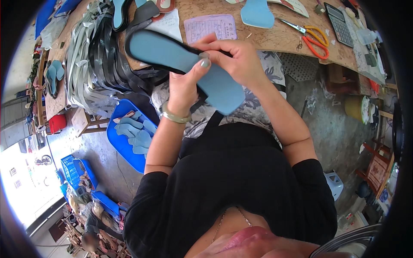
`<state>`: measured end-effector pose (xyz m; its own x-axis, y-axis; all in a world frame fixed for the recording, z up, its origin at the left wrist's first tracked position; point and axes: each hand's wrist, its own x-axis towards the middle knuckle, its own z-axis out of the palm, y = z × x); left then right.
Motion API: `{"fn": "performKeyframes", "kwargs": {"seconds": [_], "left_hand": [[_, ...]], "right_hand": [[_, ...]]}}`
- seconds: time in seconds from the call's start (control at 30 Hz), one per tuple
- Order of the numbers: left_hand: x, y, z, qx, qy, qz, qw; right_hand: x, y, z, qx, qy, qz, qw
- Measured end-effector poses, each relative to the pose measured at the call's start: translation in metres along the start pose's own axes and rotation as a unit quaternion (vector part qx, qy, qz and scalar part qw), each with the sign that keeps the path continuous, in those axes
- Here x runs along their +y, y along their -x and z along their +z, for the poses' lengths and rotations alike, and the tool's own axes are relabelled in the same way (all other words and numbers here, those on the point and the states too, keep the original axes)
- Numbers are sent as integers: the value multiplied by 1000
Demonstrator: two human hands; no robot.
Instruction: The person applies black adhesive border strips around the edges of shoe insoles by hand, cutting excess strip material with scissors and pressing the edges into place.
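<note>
A light blue insole point(163, 49) is held up over my lap, at the near edge of the workbench. Black strip edging point(129, 52) runs round its far end and along its sides; the near end shows plain blue with no edging. My left hand point(184, 88) grips the insole's left side at the middle, thumb on top. From the right, my right hand point(236, 60) pinches at the opposite edge, close to the left thumb. What lies between the right fingertips is partly hidden, but they are at the black edging.
Bundled grey and black strips point(92, 64) hang off the workbench point(266, 41) on the left. Orange-and-yellow-handled scissors point(316, 38), a calculator point(338, 25), a purple written sheet point(211, 28) and another blue insole point(257, 13) lie on it. A blue basket point(118, 144) of blue pieces stands below left.
</note>
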<state>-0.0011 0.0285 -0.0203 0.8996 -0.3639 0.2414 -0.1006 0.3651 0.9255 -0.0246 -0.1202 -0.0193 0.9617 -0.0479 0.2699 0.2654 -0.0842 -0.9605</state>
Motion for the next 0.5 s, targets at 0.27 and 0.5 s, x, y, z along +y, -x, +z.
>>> {"fn": "performKeyframes", "kwargs": {"seconds": [0.27,0.5], "left_hand": [[-13,3,0,67,55,-30,996],[-10,5,-4,77,32,-2,997]], "right_hand": [[22,19,-13,31,-151,147,977],[15,33,-7,86,-112,158,977]]}}
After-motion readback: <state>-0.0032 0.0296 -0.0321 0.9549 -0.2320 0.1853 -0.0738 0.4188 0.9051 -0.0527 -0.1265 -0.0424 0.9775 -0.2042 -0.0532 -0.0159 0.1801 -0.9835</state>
